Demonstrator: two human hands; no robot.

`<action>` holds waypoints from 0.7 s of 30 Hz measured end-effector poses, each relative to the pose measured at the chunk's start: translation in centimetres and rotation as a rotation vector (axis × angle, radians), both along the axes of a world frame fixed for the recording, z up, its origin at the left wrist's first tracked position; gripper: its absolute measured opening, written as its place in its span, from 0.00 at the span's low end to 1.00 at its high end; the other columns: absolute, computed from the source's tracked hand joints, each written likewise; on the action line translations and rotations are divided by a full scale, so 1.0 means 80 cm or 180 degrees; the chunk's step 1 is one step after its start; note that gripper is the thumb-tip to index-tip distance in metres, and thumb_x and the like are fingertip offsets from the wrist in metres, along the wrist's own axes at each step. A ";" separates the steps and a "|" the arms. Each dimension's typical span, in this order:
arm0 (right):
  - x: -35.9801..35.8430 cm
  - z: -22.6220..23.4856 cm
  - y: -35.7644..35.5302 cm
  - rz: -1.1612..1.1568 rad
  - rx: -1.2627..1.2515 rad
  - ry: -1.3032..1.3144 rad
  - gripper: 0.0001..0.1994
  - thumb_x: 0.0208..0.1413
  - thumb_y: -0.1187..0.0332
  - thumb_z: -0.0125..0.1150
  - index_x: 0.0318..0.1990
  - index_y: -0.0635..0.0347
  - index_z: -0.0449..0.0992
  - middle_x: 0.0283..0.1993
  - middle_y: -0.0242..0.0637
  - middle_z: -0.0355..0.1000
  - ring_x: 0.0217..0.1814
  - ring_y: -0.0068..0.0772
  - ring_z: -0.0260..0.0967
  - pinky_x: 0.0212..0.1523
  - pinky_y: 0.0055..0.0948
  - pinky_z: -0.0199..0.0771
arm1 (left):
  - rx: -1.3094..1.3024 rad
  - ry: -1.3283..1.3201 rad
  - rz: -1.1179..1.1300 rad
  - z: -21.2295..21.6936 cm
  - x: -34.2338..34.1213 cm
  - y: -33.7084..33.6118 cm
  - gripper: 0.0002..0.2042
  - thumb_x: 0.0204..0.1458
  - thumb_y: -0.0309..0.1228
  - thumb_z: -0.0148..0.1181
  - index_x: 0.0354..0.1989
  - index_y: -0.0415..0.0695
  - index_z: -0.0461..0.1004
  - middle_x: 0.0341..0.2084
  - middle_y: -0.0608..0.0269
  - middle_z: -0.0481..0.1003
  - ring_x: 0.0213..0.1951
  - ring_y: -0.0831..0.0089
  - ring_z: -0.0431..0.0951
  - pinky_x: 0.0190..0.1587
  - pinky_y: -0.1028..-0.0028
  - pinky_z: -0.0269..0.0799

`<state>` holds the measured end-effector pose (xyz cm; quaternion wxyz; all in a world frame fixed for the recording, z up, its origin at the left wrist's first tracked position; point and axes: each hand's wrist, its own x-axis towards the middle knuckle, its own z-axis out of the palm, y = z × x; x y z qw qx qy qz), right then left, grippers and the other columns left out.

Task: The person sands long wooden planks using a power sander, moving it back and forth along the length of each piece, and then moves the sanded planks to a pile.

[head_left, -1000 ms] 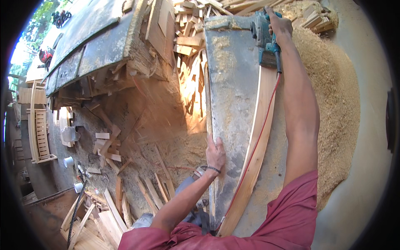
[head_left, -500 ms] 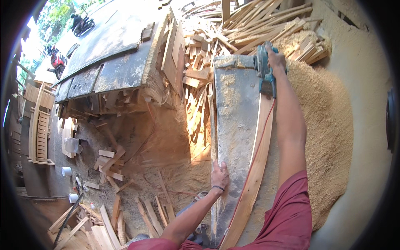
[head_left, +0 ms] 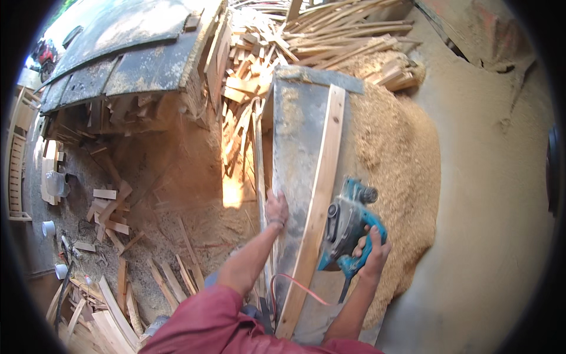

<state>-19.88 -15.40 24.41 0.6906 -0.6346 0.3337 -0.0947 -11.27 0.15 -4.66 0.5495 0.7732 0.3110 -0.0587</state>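
Note:
My right hand is wrapped round the rear handle of a teal electric planer. The planer is tipped on its side, showing its belt side, just right of a long pale wooden board. That board lies lengthwise on a worn grey workbench, its far end near the bench's far edge. At the bench's left edge my left hand is closed over the rim, fingers partly hidden. A red cord loops across the board's near part.
A sawdust heap borders the bench's right side. Wood offcuts and long strips pile up beyond it. Left stands a dusty sheet-covered structure. Loose planks lie at lower left, near white cups.
The planer has come back toward me from the board's far end, lifted off to the right and turned on its side. The view has shifted; my left hand stays at the bench edge.

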 end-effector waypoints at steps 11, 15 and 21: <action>-0.441 -0.034 0.021 -0.0574 -0.0128 0.1069 0.13 0.57 0.60 0.64 0.32 0.62 0.73 0.18 0.31 0.65 0.13 0.23 0.61 0.13 0.24 0.60 | 0.0496 0.0159 -0.1907 -0.076 -0.158 0.159 0.24 0.61 0.49 0.46 0.52 0.41 0.70 0.48 0.36 0.75 0.54 0.41 0.73 0.55 0.54 0.68; -0.557 -0.055 0.046 -0.0802 0.0091 0.1206 0.13 0.56 0.62 0.65 0.30 0.62 0.73 0.18 0.32 0.66 0.12 0.24 0.61 0.12 0.26 0.60 | 0.0927 0.1548 -0.2682 -0.170 -0.388 0.299 0.25 0.59 0.45 0.44 0.56 0.40 0.73 0.54 0.38 0.72 0.59 0.46 0.70 0.61 0.57 0.66; -0.684 -0.088 0.081 -0.0836 0.0184 0.1238 0.13 0.56 0.60 0.65 0.29 0.60 0.72 0.18 0.30 0.65 0.13 0.23 0.61 0.13 0.26 0.59 | 0.1486 0.2109 -0.2563 -0.185 -0.670 0.377 0.20 0.58 0.38 0.41 0.48 0.40 0.78 0.46 0.35 0.77 0.50 0.46 0.79 0.52 0.55 0.75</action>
